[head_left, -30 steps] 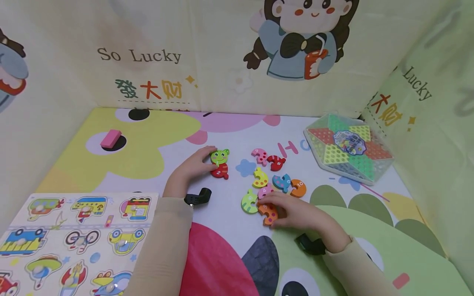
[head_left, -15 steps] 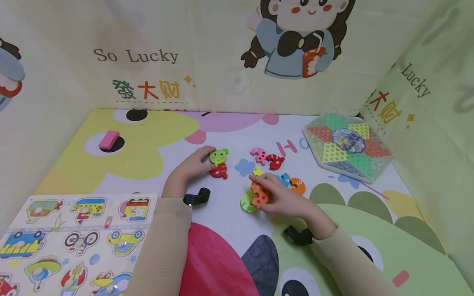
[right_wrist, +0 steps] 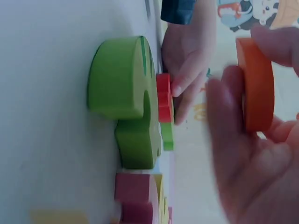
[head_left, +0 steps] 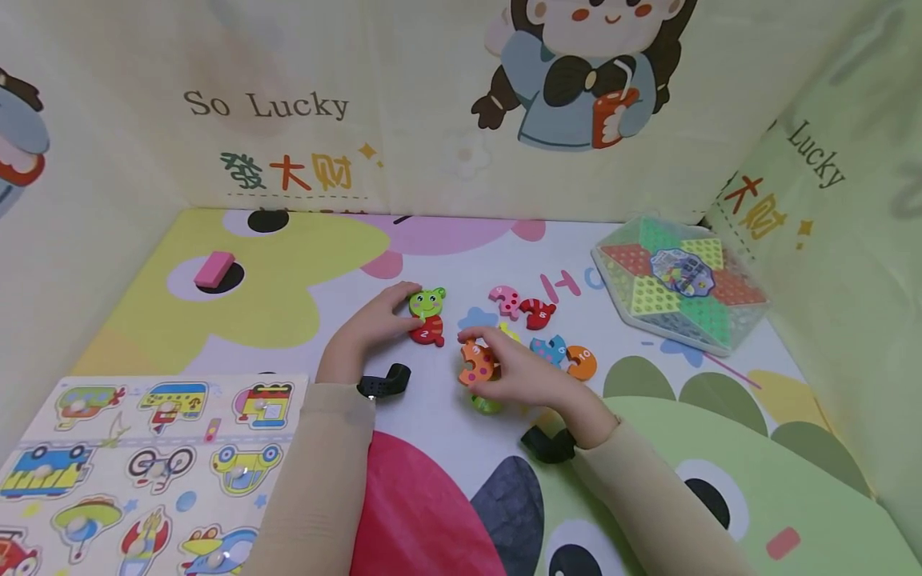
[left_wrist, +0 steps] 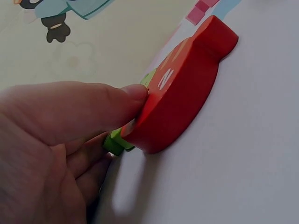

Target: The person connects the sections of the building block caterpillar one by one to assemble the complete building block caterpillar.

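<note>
A green frog-faced puzzle piece [head_left: 428, 302] lies joined to a red piece numbered 2 [head_left: 428, 330] on the mat. My left hand [head_left: 367, 324] holds this pair between thumb and fingers; in the left wrist view its thumb presses the red piece's edge. My right hand [head_left: 529, 372] grips an orange dotted piece [head_left: 475, 362] between thumb and fingers, raised off the mat in the right wrist view [right_wrist: 257, 86]. Under that hand a green striped piece [head_left: 486, 406] is partly hidden. A yellow piece [head_left: 508, 332] peeks out behind the knuckles.
Loose pink [head_left: 506, 301], red [head_left: 538, 314], blue [head_left: 549, 351] and orange number-10 [head_left: 581, 362] pieces lie right of centre. A hexagonal clear box [head_left: 742, 336] stands back right. A vehicle puzzle board [head_left: 180, 440] lies front left, and a pink block [head_left: 214, 270] back left.
My right hand has lifted the orange dotted piece from the cluster and carried it up and left, over the green striped piece. The left hand stays on the frog-and-red pair.
</note>
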`<state>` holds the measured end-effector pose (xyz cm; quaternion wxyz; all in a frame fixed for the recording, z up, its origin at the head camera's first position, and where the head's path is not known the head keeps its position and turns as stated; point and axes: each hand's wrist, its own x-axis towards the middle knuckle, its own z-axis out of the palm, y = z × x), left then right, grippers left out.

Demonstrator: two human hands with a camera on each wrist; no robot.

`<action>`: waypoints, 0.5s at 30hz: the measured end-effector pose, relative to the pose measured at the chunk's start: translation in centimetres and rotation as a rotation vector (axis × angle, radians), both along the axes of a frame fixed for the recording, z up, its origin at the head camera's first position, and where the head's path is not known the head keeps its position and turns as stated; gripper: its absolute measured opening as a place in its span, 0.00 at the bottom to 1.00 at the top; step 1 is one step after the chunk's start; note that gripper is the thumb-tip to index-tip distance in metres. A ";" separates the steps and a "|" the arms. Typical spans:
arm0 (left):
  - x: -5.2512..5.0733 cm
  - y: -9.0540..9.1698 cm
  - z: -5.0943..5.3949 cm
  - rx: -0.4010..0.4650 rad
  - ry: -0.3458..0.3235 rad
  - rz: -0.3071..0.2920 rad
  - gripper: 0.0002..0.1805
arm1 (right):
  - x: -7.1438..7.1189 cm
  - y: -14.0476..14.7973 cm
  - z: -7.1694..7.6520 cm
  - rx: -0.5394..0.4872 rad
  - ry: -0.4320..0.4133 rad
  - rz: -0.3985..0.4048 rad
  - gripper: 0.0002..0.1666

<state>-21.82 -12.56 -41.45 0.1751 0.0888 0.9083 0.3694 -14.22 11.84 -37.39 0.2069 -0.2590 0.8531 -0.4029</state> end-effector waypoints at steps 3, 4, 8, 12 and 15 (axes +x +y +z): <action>0.0 -0.1 0.0 0.004 0.000 0.002 0.35 | -0.4 -0.7 0.0 0.000 -0.004 -0.039 0.38; 0.0 -0.1 -0.1 0.004 0.001 0.000 0.35 | -0.6 -1.0 -0.1 -0.002 -0.003 -0.053 0.38; 0.0 -0.2 -0.1 0.002 0.001 -0.001 0.35 | -1.1 -1.7 -0.3 -0.005 -0.039 -0.115 0.34; 0.1 -0.1 0.1 0.001 0.001 -0.001 0.35 | -1.4 -2.0 -0.7 0.008 -0.108 -0.147 0.33; 0.1 -0.1 0.3 0.004 0.000 -0.003 0.35 | -1.5 -2.0 -0.9 0.013 -0.139 -0.142 0.34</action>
